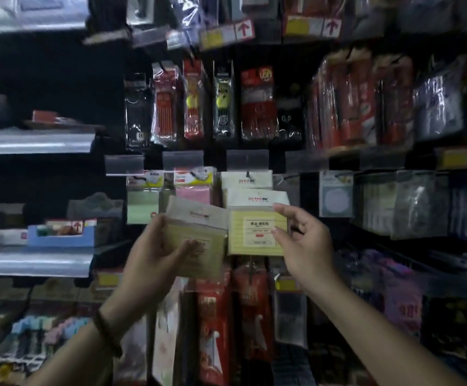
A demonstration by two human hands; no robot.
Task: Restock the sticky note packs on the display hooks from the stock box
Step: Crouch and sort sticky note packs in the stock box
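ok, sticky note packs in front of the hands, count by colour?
green pack: 1
pink pack: 1
yellow: 2, hung yellow pack and held yellow pack in left hand
Total: 4 front faces. Packs behind them can't be counted, and the held one is blurred and may be a stack.

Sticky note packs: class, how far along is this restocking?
Done: a yellow pack hangs on the middle hook, more behind it. In hand: the left hand grips a loose yellow pack; the right hand touches the hung pack's edge. Left: hanging the held pack; the stock box is out of view, so remaining stock is unknown.
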